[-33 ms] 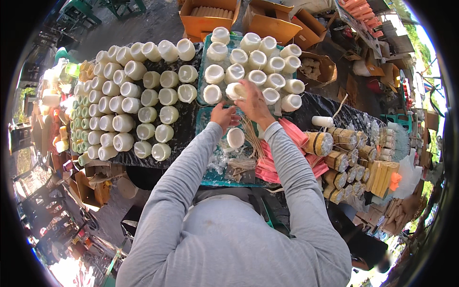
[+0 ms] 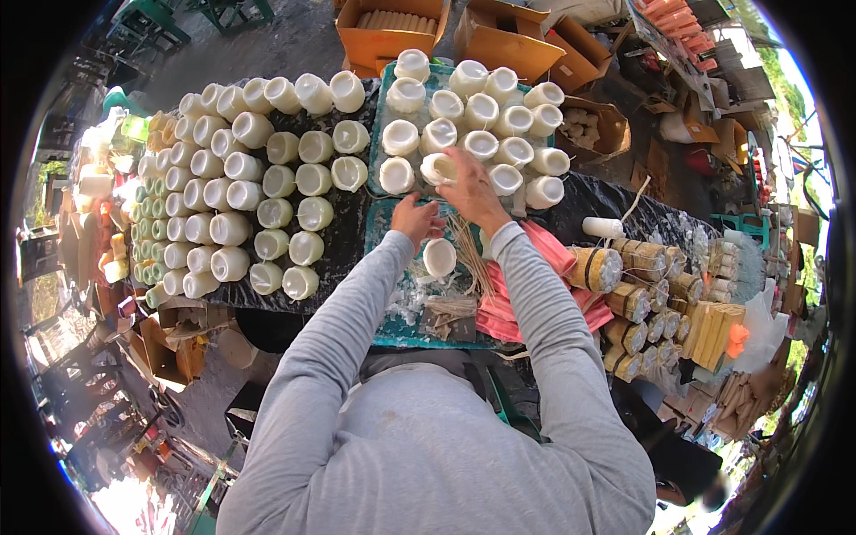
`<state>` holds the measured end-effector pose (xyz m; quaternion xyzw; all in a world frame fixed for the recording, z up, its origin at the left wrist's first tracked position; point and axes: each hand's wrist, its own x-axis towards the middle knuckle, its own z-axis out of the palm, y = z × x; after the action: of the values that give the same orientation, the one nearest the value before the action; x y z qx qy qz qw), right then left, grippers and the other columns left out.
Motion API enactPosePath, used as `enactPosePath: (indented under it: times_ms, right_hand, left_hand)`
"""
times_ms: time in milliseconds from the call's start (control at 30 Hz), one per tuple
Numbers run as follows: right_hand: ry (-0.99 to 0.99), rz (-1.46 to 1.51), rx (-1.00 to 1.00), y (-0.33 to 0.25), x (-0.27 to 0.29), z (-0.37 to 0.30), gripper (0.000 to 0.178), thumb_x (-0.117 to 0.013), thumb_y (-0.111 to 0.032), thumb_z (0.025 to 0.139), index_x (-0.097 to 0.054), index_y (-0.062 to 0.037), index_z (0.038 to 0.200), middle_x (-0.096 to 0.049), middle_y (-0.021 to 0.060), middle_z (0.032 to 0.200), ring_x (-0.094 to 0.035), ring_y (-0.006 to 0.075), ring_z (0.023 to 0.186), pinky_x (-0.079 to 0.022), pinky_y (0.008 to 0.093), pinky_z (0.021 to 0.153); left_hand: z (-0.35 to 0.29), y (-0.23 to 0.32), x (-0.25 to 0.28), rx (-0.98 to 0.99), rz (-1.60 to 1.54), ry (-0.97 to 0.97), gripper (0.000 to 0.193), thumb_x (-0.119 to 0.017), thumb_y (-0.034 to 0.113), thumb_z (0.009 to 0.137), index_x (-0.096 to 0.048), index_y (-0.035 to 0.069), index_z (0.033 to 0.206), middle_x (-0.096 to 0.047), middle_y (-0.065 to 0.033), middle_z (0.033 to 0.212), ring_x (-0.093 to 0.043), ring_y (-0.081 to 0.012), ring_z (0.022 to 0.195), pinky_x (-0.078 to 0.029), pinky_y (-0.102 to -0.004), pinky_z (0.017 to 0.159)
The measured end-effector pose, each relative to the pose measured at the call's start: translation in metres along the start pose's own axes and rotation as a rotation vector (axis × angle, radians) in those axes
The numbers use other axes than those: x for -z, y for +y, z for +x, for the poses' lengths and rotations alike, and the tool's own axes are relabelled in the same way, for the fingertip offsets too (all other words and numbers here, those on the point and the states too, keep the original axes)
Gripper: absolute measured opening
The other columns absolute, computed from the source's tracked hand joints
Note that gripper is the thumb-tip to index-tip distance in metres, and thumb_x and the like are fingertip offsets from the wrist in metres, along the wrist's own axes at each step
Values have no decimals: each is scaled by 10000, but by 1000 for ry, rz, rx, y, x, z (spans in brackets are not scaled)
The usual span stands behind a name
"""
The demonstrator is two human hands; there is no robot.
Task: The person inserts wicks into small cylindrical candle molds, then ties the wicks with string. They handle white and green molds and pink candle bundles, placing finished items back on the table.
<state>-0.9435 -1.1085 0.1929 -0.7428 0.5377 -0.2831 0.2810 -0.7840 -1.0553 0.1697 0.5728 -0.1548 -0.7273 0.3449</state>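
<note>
My right hand (image 2: pixel 473 192) grips a white wax candle (image 2: pixel 437 169) at the front row of a group standing on a teal board (image 2: pixel 385 107). Just to the left and nearer me, my left hand (image 2: pixel 417 223) hangs with its fingers loosely bent and apart, and I see nothing in it. Another white candle (image 2: pixel 439 257) stands by itself in front of my hands, on the near teal surface with wax scraps. A bundle of thin tan wicks (image 2: pixel 467 254) lies under and beside my right wrist, and a shorter bundle of wicks (image 2: pixel 450 308) lies nearer me.
Rows of white and pale green candles (image 2: pixel 230 227) fill the dark-covered table on the left. Pink wrapping (image 2: pixel 508 308) and strapped wooden-slat bundles (image 2: pixel 628 301) sit on the right, near a white cylinder with a long wick (image 2: pixel 603 227). Cardboard boxes (image 2: pixel 392 49) stand behind.
</note>
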Motion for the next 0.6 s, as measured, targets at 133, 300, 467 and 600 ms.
enactPosePath:
  times_ms: [133,300,467,600]
  right_hand:
    - [-122,6,-97,22,-19,9,697,-821,-178,758,-556,-41,1387,-664,229,1314,-617,433,1266,-473,486,1120]
    - [-133,23,-188,22,-17,8,666,-790,-229,756,-594,-15,1355,-690,261,1295,-637,447,1232,-498,499,1090]
    - [-256,11,-288,27,-11,31,689,-778,-299,764,-618,2,1362,-706,282,1283,-627,471,1247,-496,501,1102]
    - [-184,-44,-305,27,-18,23,762,-781,-311,766,-586,35,1416,-679,288,1348,-606,475,1302,-479,489,1135]
  left_hand:
    - [-33,-21,27,-71,284,8,515,-690,168,1038,-520,-70,1462,-724,-131,1147,-736,-203,927,-620,-329,699]
    - [-79,-48,75,-162,491,95,386,-723,196,1013,-663,-42,1311,-755,-108,1118,-726,-167,931,-605,-329,758]
    - [-86,-61,95,-207,716,94,385,-776,258,964,-718,-24,1219,-784,-137,1030,-741,-225,917,-586,-359,858]
    - [-77,-63,98,-324,1014,79,397,-779,247,939,-716,-13,1233,-763,-170,1051,-739,-290,902,-587,-399,840]
